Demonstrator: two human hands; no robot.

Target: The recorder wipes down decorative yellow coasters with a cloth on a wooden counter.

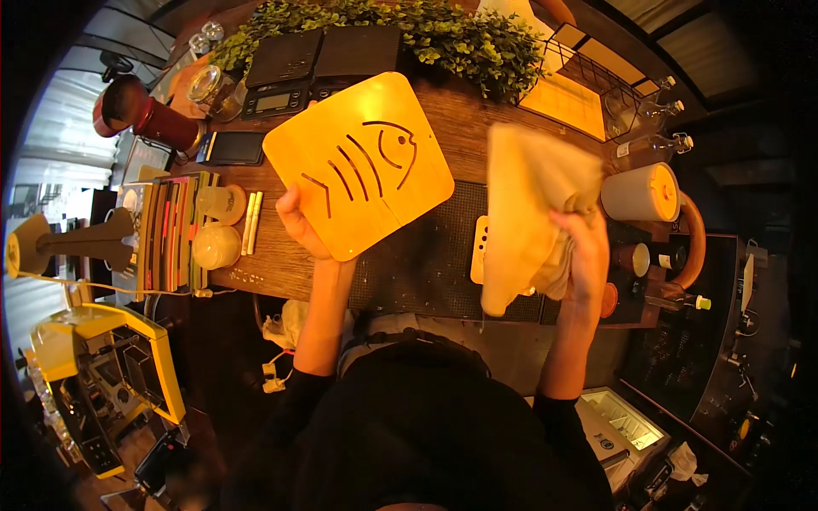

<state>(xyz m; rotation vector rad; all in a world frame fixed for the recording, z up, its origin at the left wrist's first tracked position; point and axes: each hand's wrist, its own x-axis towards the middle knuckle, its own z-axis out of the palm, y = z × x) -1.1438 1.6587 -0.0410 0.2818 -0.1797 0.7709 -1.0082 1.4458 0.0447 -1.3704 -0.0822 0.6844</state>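
Observation:
My left hand grips the lower left edge of a square wooden trivet with rounded corners. Slots cut through it form a fishbone shape, and it is raised above the table. In my right hand is a loosely folded beige cloth, bunched at the fingers and a little blurred. The cloth hangs to the right of the trivet, apart from it. Partly hidden behind the cloth, a small light-coloured piece with dark holes lies on the black mesh mat.
Kitchen scales and leafy greenery line the back. Books, glass jars and a dark red grinder-like object stand left. To the right are a lidded container, glass bottles and a wire rack.

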